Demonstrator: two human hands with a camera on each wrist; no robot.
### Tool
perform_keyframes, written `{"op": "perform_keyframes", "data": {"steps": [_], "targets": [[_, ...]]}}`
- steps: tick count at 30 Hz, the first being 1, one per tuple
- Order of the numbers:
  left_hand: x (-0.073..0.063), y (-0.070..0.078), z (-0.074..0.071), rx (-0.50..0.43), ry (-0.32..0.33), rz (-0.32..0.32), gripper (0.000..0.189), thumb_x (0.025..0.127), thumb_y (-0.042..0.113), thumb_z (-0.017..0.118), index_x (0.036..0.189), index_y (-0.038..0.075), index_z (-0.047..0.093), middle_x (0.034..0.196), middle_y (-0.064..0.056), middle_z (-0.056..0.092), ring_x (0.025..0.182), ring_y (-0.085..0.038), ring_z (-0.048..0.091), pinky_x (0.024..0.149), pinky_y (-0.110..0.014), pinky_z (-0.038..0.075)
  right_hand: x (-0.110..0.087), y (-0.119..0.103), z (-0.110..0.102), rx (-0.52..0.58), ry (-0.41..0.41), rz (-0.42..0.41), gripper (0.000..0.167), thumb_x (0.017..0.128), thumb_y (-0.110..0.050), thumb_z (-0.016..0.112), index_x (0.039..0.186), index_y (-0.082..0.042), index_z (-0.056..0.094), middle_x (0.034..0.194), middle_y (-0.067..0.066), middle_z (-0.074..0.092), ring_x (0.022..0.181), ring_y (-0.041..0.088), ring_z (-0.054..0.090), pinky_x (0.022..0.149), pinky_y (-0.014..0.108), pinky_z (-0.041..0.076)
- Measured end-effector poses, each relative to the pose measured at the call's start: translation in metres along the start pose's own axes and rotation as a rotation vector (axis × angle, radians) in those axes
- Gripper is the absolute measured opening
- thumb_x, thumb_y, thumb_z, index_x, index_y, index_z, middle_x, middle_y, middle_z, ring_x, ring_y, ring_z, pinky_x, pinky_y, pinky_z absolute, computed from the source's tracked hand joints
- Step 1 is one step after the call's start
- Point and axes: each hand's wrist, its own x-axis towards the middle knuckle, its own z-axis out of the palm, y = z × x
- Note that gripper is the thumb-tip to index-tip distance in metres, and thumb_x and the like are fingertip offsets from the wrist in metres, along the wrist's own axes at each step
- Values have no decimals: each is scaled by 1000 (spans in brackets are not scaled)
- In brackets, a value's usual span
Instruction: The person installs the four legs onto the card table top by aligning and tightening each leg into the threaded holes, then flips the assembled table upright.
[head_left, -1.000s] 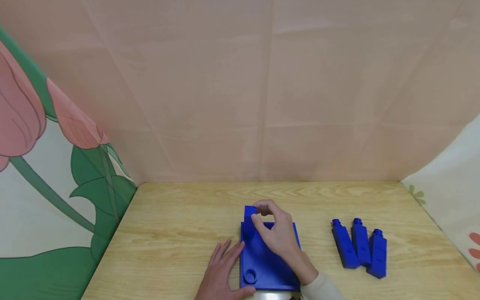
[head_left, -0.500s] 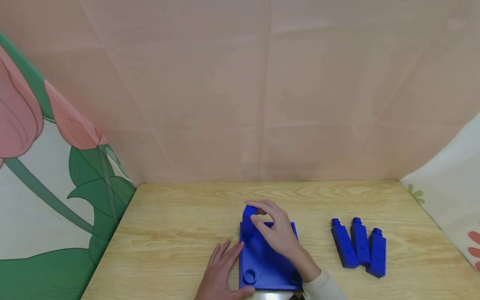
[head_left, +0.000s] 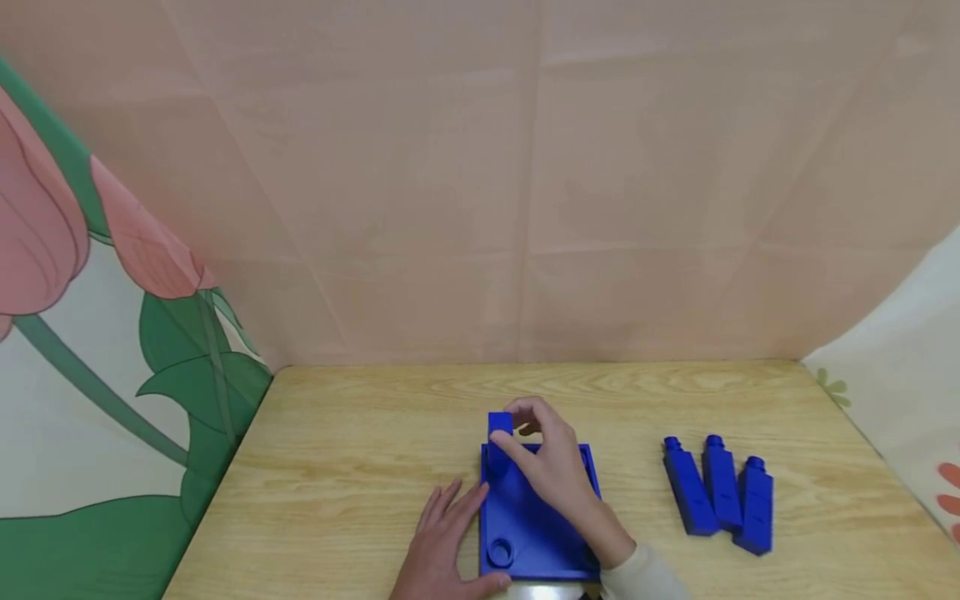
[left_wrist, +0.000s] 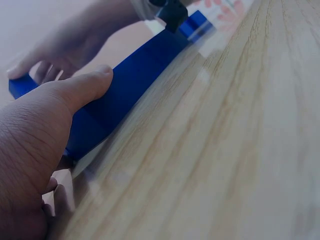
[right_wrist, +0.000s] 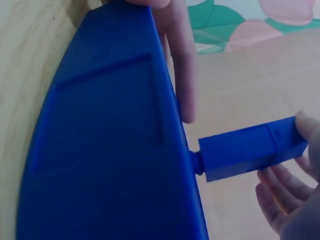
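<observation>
A blue square table leg (head_left: 500,422) stands upright over the far left corner of a blue tabletop (head_left: 540,533). My right hand (head_left: 558,471) pinches the leg near its upper end between thumb and fingers. In the right wrist view, the leg (right_wrist: 250,146) has its narrow threaded end at the panel's corner; how deep it sits is hidden. My left hand (head_left: 447,546) rests at the panel's left side, fingers extended, with the thumb at the near left corner. The left wrist view has that thumb (left_wrist: 92,87) lying straight against the panel's side.
Three more blue table legs (head_left: 720,487) lie side by side on the wooden table (head_left: 337,467) to the right, threaded ends pointing away. A round socket (head_left: 500,552) shows in the near left corner of the panel. Behind the table hangs a plain cloth (head_left: 420,208).
The leg's top looked turned half a second ago and now faces square again. My right fingers and thumb have shifted around it. My left hand and the panel stay in place.
</observation>
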Motion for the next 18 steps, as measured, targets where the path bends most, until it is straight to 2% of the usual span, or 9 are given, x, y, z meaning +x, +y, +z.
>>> {"op": "perform_keyframes", "data": {"steps": [5,9,13,18], "targets": [[1,2,-1,4,6,5,107,87,94,61,172,30,45,168,9,55,159,-38,45,119,-75,41,0,3,-4,29,-28,-69,23,100,-4,79,121,-11,73,111,-2,76,100,17,73,88,36,61],[1,3,-1,14,30,29,109,87,96,57,171,27,47,167,8,56,158,-38,47,119,-74,42,1,5,-7,33,-58,-95,29,101,-2,76,129,-9,74,109,-2,76,100,19,72,90,35,60],[1,2,-1,-3,12,16,108,87,94,61,171,27,47,167,8,56,158,-39,46,120,-75,41,0,3,-9,13,-115,-66,36,106,-7,74,141,-11,74,111,-4,73,102,15,69,90,38,60],[2,2,-2,-10,-5,1,107,87,92,65,171,29,46,167,8,56,158,-40,45,120,-76,40,0,1,-10,3,-152,-2,33,108,-16,74,142,-15,75,112,-7,70,102,12,66,89,45,60]]}}
